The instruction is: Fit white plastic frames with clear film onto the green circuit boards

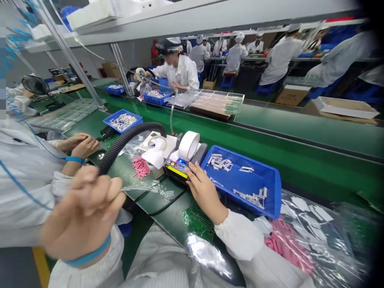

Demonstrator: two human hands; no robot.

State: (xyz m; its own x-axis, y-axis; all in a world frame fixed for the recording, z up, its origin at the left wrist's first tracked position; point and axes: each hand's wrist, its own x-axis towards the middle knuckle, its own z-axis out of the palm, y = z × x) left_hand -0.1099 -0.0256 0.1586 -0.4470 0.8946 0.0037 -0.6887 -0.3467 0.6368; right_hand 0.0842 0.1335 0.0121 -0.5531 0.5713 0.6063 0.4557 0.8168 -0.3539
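Your left hand (pixel 85 212) is clenched, fingers curled around a strip of clear plastic film (pixel 147 187) that trails rightward over the green workbench (pixel 168 204); a blue wrist strap (pixel 88 257) circles that wrist. Your right hand (pixel 205 192) is relaxed and holds nothing, its fingertips (pixel 192 170) resting on the keypad end of a tape dispenser (pixel 177 168) loaded with a white tape roll (pixel 189 146). Just right of that hand sits a blue tray (pixel 274 200) of white plastic parts (pixel 219 162). Pink strips (pixel 141 168) lie beside the dispenser, under a black corrugated hose (pixel 129 146). Green circuit boards (pixel 198 222) lie beneath your right wrist. At left, a co-worker's hands (pixel 81 146) meet near the bench edge. Across the green conveyor belt (pixel 300 128), another co-worker (pixel 178 72) works between blue trays.
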